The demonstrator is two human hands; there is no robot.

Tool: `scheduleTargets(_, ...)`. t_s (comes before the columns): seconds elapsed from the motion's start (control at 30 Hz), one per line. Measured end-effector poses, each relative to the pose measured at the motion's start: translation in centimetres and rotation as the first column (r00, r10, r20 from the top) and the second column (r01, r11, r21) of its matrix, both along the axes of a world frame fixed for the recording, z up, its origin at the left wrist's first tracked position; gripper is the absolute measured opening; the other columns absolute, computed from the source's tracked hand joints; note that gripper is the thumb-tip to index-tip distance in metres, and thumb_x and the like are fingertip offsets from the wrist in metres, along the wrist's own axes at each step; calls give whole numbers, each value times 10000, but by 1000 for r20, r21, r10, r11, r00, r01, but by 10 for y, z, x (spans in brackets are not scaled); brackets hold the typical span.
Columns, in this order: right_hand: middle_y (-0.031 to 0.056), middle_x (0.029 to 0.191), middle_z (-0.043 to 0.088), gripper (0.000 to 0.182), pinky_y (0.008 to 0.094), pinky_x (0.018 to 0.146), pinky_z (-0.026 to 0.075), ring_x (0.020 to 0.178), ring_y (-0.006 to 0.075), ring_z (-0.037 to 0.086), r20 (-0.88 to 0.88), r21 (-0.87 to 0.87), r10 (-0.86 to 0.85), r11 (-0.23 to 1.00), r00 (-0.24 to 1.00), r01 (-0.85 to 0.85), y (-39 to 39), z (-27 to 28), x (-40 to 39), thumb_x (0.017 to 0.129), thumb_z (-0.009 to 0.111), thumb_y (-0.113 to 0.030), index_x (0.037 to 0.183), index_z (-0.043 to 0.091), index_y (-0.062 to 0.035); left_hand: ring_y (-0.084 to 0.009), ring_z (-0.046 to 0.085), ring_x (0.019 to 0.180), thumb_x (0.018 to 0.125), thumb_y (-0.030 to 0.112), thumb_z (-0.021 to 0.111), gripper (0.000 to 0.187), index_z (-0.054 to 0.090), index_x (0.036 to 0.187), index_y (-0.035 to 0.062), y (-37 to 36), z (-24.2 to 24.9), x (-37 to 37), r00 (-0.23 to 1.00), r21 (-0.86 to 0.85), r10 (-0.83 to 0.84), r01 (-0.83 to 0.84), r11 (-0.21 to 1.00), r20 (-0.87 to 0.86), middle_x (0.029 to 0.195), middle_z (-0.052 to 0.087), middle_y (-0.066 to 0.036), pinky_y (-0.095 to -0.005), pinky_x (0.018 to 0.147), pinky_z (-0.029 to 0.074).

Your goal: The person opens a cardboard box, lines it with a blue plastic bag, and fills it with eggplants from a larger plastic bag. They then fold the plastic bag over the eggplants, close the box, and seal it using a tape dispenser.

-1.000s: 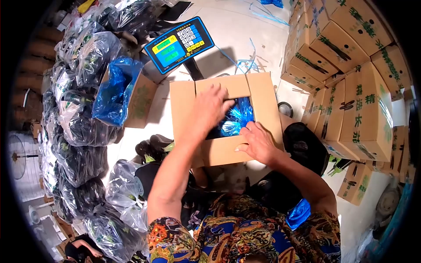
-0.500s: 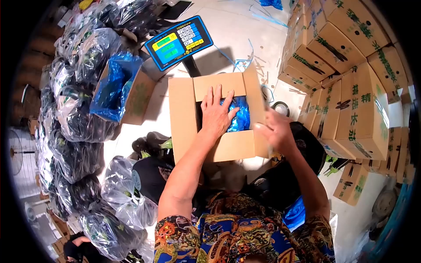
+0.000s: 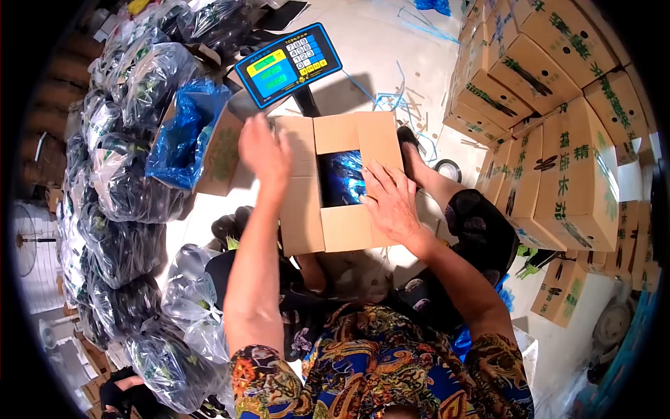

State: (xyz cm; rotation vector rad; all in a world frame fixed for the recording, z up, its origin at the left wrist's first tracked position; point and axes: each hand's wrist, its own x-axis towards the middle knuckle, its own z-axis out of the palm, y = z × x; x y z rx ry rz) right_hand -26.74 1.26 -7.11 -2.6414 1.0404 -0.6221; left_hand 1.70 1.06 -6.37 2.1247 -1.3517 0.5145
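A brown cardboard box (image 3: 300, 216) stands in front of me with its flaps partly folded in. Blue plastic wrapping (image 3: 340, 178) shows through the gap in the middle. My right hand (image 3: 387, 199) lies flat, fingers spread, on the right flap beside the gap. At the box's far left corner my left hand (image 3: 264, 152) is on the left flap, fingers together, holding nothing that I can see.
A blue digital scale display (image 3: 287, 64) stands behind the box. An open box with a blue liner (image 3: 188, 136) sits at left, beside several clear bags of dark produce (image 3: 132, 195). Stacked printed cartons (image 3: 558, 140) fill the right. Another person's hand (image 3: 115, 394) is at bottom left.
My left hand left the gap in the box and went to the left flap. My right hand came down flat on the right flap, which is now folded in.
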Motion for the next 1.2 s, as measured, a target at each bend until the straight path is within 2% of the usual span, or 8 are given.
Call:
scheduleTargets(0.07, 83, 1461, 395, 523, 488, 1013, 291, 1291, 330, 349, -7, -24, -10, 1000, 1000, 10, 1, -3, 7, 889, 597, -296, 1358, 486, -94, -356, 514, 1231, 852, 331, 637, 563, 530, 1290, -5, 4, -10, 21, 789, 311, 177, 19, 950, -589, 1294, 557, -224, -406, 1032, 402)
scheduleTargets(0.1, 83, 1460, 397, 518, 490, 1017, 289, 1299, 333, 343, -4, -29, -19, 999, 1000, 19, 1, -6, 8, 894, 592, -296, 1359, 486, -94, -344, 528, 1223, 874, 411, 601, 627, 495, 1327, -10, -5, -36, 39, 684, 487, 207, 244, 838, -699, 1291, 567, -218, -394, 1030, 404)
scheduleTargets(0.13, 83, 1460, 398, 513, 493, 1020, 286, 1308, 337, 336, -9, -31, -26, 999, 1000, 26, 2, -8, 8, 898, 588, -296, 1359, 487, -94, -296, 531, 1219, 873, 470, 574, 682, 486, 1347, -12, 9, 6, -6, 641, 139, -61, 256, 957, -765, 1333, 546, -194, -384, 1020, 405)
scheduleTargets(0.2, 84, 1460, 404, 499, 484, 1028, 288, 1326, 335, 327, -6, -3, -21, 1000, 1000, 21, 0, -8, 4, 918, 563, -300, 1362, 484, -86, -329, 380, 1364, 892, 455, 534, 752, 332, 1450, -8, -13, 33, -29, 475, 167, -42, 390, 905, -879, 1455, 413, -213, -362, 1141, 262)
scheduleTargets(0.33, 99, 1471, 393, 501, 477, 1034, 294, 1325, 326, 338, 62, 14, 21, 1000, 998, -22, -17, -19, 6, 924, 538, -294, 1360, 477, -55, -385, 111, 1452, 908, 521, 456, 810, 196, 1505, 40, -33, -5, -70, 518, -51, -512, 668, 743, -686, 1566, 164, -206, -463, 1158, 168)
scheduleTargets(0.53, 115, 1497, 347, 543, 495, 1033, 292, 1351, 309, 306, -9, -12, 62, 998, 998, -62, -49, -23, 14, 925, 522, -283, 1400, 412, -44, -372, 117, 1456, 912, 653, 402, 781, 257, 1514, 177, -7, -20, -81, 884, 491, -364, 465, 736, -292, 1581, 172, -138, -564, 1089, 221)
scheduleTargets(0.77, 89, 1556, 227, 622, 534, 1039, 289, 1380, 329, 272, -411, 22, 178, 982, 894, -185, -101, -5, 18, 944, 505, -338, 1498, 277, -171, -384, 119, 1446, 927, 634, 392, 726, 313, 1487, 180, -15, -27, -79, 891, 463, -397, 453, 761, -219, 1569, 194, -141, -570, 1091, 213)
scheduleTargets(1.2, 60, 1277, 480, 491, 504, 918, 333, 1192, 288, 405, -2, -166, 35, 985, 999, -35, -135, -38, 56, 892, 544, -294, 1361, 484, -159, -380, 267, 1367, 923, 529, 487, 641, 364, 1446, 178, -43, -34, -66, 899, 359, -421, 434, 826, -118, 1457, 338, -138, -524, 1083, 235)
